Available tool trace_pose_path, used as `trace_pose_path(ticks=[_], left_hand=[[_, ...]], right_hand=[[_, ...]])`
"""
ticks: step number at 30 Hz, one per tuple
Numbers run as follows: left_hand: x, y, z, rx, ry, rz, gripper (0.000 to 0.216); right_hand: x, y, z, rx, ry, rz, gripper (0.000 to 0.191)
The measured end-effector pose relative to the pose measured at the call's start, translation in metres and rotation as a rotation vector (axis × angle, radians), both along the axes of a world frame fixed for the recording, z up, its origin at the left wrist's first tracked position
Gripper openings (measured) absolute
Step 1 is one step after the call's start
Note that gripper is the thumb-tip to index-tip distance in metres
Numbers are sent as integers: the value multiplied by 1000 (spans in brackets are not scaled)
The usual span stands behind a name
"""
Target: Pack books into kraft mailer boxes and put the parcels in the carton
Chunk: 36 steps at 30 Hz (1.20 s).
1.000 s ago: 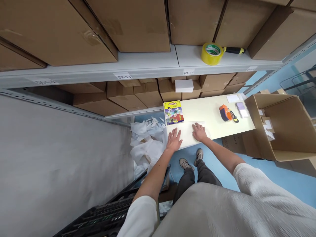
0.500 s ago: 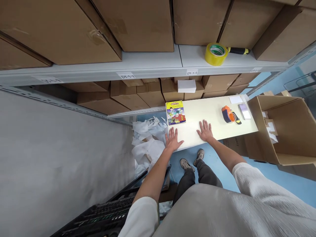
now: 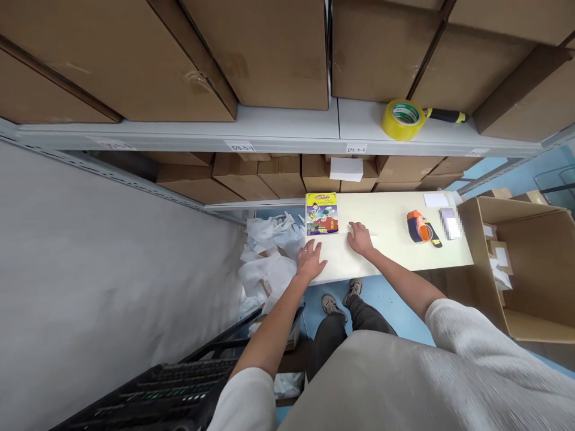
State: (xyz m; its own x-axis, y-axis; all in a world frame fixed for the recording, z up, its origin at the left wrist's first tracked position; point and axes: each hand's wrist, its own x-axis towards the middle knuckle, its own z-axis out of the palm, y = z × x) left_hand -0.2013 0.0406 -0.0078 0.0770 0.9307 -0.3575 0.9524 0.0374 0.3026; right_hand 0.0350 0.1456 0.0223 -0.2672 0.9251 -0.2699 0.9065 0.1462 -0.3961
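Note:
A colourful picture book [image 3: 322, 214] with a yellow, purple and red cover lies flat at the left end of the cream tabletop [image 3: 381, 251]. Just below the book, my left hand [image 3: 311, 261] rests at the table's left edge, open with fingers apart and a ring on one finger. My right hand [image 3: 360, 240] is over the tabletop to the right of the book, fingers partly bent, holding nothing that I can see. Farther right are an orange and dark tape dispenser [image 3: 418, 227] and a black and yellow utility knife [image 3: 435, 236].
Cardboard boxes [image 3: 278, 54] fill the shelf above, with yellow tape [image 3: 403, 120] and a yellow-black handle [image 3: 447, 115] on its edge. A large open carton [image 3: 534, 263] stands right. White wrapping scraps [image 3: 269, 263] pile left; a black crate [image 3: 175, 389] is lower left.
My right hand has moved left towards the book, and its spread fingers have bent. My left hand stays near the table edge, its fingers slightly more bent. The view has shifted a little.

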Motion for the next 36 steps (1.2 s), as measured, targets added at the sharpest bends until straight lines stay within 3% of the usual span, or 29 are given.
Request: trace_pose_path(ticks=[4, 8, 13, 17, 22, 27, 31, 36], left_hand=[[1, 3, 1, 40, -5, 67, 98], [-2, 8, -4, 24, -6, 69, 118], [-5, 11, -10, 19, -19, 34, 120], [-5, 10, -9, 10, -32, 17, 119], [-6, 11, -6, -12, -35, 10, 117], [-4, 0, -3, 57, -62, 9, 107], [-1, -21, -1, 86, -41, -72, 78], [-6, -29, -5, 64, -3, -184, 82]], right_hand=[[-37, 28, -12, -197, 225, -186, 50], [-62, 36, -22, -310, 310, -369, 40], [-78, 42, -21, -421, 385, -618, 30], [-86, 50, -18, -446, 467, -735, 23], [-93, 52, -17, -422, 487, -783, 33], [-92, 48, -15, -327, 465, -693, 32], [-81, 40, -9, -288, 628, -660, 29], [-59, 24, 1, -282, 819, -687, 33]])
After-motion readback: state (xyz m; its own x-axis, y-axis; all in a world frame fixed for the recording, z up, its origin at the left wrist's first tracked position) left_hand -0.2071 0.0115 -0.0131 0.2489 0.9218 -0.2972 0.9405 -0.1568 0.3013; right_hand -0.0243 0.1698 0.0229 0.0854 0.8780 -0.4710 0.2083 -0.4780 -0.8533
